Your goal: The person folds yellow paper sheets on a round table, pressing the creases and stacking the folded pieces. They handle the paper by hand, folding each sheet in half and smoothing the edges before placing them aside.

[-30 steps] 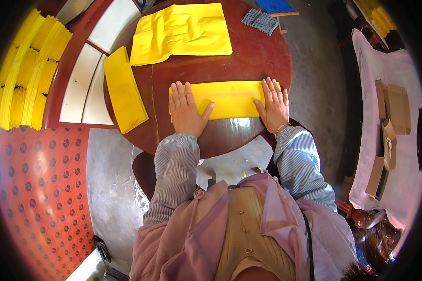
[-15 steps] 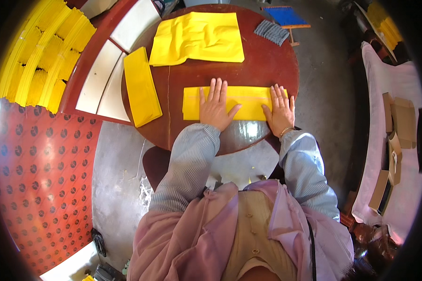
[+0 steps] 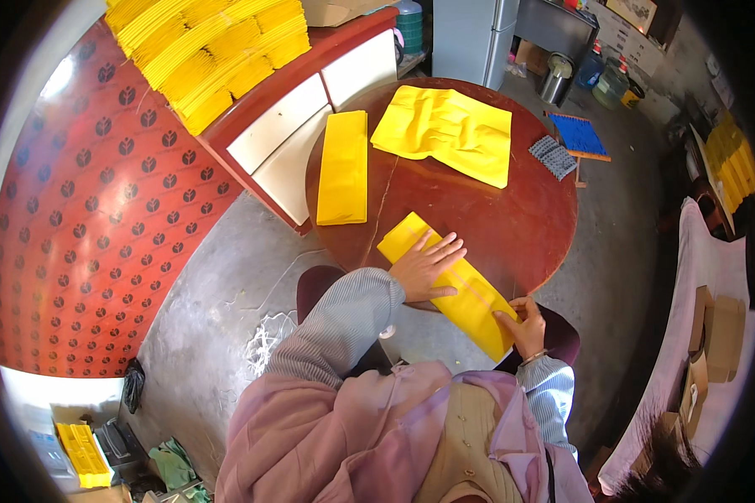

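Note:
A long folded bundle of yellow paper [image 3: 471,295] lies slanted over the near edge of the round table, its lower end sticking out past the edge. My left hand [image 3: 425,267] rests on its upper part, fingers spread and thumb apart. At the lower end my right hand [image 3: 524,327] grips the bundle's right edge, thumb on top; its other fingertips are partly hidden. Farther back on the table lies a wide, wrinkled yellow sheet [image 3: 447,132]. To its left is another long folded yellow bundle [image 3: 342,168].
The dark red round table [image 3: 512,226] stands against a cabinet [image 3: 289,155] piled with yellow folded stacks [image 3: 218,54]. A grey textured piece [image 3: 552,157] lies at its right edge, near a small blue-topped stool [image 3: 577,136]. Cardboard boxes [image 3: 717,335] sit on a pink cloth at right.
The folded bundle has turned from lying level across the table to a slant and come toward me. My right hand has gone from flat to gripping its end. The view has shifted.

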`<state>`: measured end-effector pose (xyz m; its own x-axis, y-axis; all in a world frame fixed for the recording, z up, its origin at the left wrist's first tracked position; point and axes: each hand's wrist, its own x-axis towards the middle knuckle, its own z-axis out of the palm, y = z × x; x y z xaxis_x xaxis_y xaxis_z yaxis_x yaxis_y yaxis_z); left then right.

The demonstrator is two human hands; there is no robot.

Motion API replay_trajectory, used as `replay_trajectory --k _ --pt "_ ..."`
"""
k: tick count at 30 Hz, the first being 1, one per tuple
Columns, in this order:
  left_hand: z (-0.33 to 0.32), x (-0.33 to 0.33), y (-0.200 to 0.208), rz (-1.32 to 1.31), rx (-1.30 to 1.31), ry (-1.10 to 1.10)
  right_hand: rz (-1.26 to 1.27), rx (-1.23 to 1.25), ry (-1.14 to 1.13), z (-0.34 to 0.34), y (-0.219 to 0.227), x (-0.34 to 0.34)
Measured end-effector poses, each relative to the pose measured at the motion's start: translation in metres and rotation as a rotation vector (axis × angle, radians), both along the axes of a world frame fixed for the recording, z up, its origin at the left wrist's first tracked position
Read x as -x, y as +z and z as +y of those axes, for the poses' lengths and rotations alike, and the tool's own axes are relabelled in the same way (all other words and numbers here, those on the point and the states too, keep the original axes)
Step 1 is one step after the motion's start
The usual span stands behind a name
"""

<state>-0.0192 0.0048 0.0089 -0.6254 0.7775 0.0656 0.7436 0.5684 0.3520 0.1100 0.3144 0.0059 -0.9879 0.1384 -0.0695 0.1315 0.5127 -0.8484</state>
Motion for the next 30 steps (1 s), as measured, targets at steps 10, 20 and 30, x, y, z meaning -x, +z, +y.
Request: replay_trajectory --k 10,20,30 --pt "-0.016 -0.116 0.003 -0.671 -0.793 1.095 -0.531 0.701 0.3 0.015 0.014 0.019" --pt "0.023 -0.057 0.012 -1.287 -1.731 0.854 -0.537 0.549 0.531 0.022 0.054 0.026" --pt "0.022 0.041 0.171 -0.787 -1.398 0.126 0.18 0.639 0.547 -0.044 0.138 0.132"
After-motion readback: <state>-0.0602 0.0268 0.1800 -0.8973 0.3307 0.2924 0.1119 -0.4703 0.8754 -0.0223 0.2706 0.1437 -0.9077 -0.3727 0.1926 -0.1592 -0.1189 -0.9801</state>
